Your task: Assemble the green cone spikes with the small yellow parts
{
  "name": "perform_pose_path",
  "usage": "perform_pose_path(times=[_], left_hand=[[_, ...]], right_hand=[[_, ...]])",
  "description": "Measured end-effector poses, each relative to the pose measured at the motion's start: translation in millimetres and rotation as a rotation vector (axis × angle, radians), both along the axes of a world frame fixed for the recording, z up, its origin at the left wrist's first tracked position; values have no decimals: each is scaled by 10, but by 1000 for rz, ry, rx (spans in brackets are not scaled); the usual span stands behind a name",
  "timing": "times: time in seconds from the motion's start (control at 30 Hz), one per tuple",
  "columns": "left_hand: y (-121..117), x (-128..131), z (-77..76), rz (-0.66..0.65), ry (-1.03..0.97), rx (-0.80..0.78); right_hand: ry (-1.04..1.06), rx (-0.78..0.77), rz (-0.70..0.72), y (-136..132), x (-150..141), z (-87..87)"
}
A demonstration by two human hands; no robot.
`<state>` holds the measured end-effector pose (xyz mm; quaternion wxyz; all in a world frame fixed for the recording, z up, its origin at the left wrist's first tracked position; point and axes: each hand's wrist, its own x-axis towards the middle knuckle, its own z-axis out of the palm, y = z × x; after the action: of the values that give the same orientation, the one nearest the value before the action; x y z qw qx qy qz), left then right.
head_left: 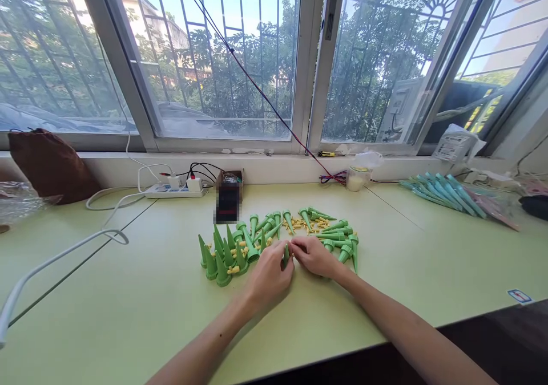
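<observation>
Near the table's middle, my left hand is closed around a green plastic cone spike, with part of it showing between thumb and fingers. My right hand meets it there, thumb and fingers pinched together at the cone; whatever lies in that pinch is too small to make out. On the left, several green cones stand point up on their ribbed caps, with small yellow fittings among them. More green cones lie to the right. Behind my hands is a scatter of small yellow pieces.
A small box with a dark, blurred front stands behind the cones. Further back are a white power strip and a tub. A white bent tube crosses the left side; turquoise packets lie far right, a brown bag far left.
</observation>
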<state>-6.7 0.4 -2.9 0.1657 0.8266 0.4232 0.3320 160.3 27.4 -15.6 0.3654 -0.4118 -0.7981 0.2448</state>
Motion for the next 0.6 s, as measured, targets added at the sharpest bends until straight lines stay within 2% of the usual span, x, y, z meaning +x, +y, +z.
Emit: perform_pose_path(times=[0.43,0.6], left_hand=[[45,-5,-5,4,-71,-43],[90,-16,7,43,-125,-21]], right_hand=[[57,-34,-34,18,-5,-25],[157,-140,20,-10,-27,-5]])
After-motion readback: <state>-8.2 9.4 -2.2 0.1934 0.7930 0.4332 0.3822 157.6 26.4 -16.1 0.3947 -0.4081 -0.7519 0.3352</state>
